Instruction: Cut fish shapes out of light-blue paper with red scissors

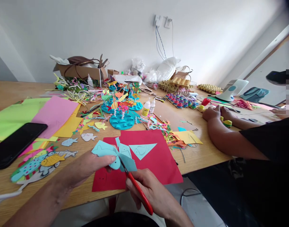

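My left hand (pixel 102 162) pinches a piece of light blue paper (pixel 103 148) with a fish drawn in pencil on it. Red-handled scissors (pixel 141 195) are gripped in my right hand (pixel 146 186), their blades against the blue paper at the fish's outline. Beneath both hands lies a sheet of red paper (pixel 158 167), reaching the table's front edge. On that sheet rests a blue paper triangle (pixel 142 150) bearing another pencilled fish. Left of my hands are cut-out paper fish, among them a white one (pixel 88 137), a blue one (pixel 69 142) and a yellow-orange one (pixel 52 160).
A black phone (pixel 19 142) lies on coloured sheets at the left. Decorated fish stand on a blue base (pixel 122 121), near glue bottles (pixel 146 108). Paper scraps (pixel 170 134) are heaped right of centre. Another person's hands (pixel 212 113) work at the right.
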The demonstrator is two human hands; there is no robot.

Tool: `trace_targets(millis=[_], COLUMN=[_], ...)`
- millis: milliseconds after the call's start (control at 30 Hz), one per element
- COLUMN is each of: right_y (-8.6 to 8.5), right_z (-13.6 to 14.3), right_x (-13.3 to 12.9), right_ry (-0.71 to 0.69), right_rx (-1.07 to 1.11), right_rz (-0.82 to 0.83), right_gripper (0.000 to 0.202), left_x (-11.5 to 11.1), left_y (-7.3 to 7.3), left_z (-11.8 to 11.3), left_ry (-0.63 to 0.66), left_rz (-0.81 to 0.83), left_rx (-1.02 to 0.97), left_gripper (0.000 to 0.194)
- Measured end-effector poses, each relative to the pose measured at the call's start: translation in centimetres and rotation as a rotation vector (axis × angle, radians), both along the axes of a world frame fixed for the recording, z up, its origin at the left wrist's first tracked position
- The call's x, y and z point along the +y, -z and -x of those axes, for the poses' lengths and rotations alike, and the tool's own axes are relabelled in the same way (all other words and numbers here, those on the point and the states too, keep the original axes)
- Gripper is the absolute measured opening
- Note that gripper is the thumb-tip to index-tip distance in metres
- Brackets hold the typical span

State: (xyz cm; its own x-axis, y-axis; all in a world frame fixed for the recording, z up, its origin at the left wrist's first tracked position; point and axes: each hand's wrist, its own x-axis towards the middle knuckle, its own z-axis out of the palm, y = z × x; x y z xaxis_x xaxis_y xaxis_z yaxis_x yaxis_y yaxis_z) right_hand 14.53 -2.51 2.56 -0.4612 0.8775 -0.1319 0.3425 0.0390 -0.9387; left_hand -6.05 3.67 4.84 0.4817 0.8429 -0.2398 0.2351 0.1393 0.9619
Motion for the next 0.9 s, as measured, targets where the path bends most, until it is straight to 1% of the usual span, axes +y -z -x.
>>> trace_targets(millis=[233, 367, 500, 667, 800, 900], right_y=[-0.24, -0.12, 0.03, 0.08, -0.14, -0.38], right_z=[0.20, 0.29, 0.26, -0.04, -0.09, 0.05], right_x=[0.13, 0.31, 0.43, 0.06, -0.18, 0.01], right_ry=[0.006, 0.004, 0.014, 0.015, 0.050, 0.047], right_rx=[0.016, 0.038, 0.038, -0.083, -0.080, -0.090], right_rz=[0.022, 0.037, 0.044, -0.006, -0.029, -0.042], right_gripper=[0.036, 0.034, 0.035, 0.037, 0.038, 0.037], left_x=[0.19, 0.13, 0.15, 0.24, 0.11, 0.00], left_y=[-0.38, -0.62, -0.84, -0.83, -0.46, -0.31], left_z=[-0.56, -0.71, -0.75, -0.65, -0.60, -0.68], left_ry=[0.012, -0.003, -0.045, -0.106, -0.073, -0.102], left_rz=[0.005, 0.061, 0.146, 0.116, 0.148, 0.171], left_rx=[-0.111, -0.191, -0.258, -0.253, -0.247, -0.219], left_gripper=[0.018, 0.014, 0.012, 0.012, 0.014, 0.014])
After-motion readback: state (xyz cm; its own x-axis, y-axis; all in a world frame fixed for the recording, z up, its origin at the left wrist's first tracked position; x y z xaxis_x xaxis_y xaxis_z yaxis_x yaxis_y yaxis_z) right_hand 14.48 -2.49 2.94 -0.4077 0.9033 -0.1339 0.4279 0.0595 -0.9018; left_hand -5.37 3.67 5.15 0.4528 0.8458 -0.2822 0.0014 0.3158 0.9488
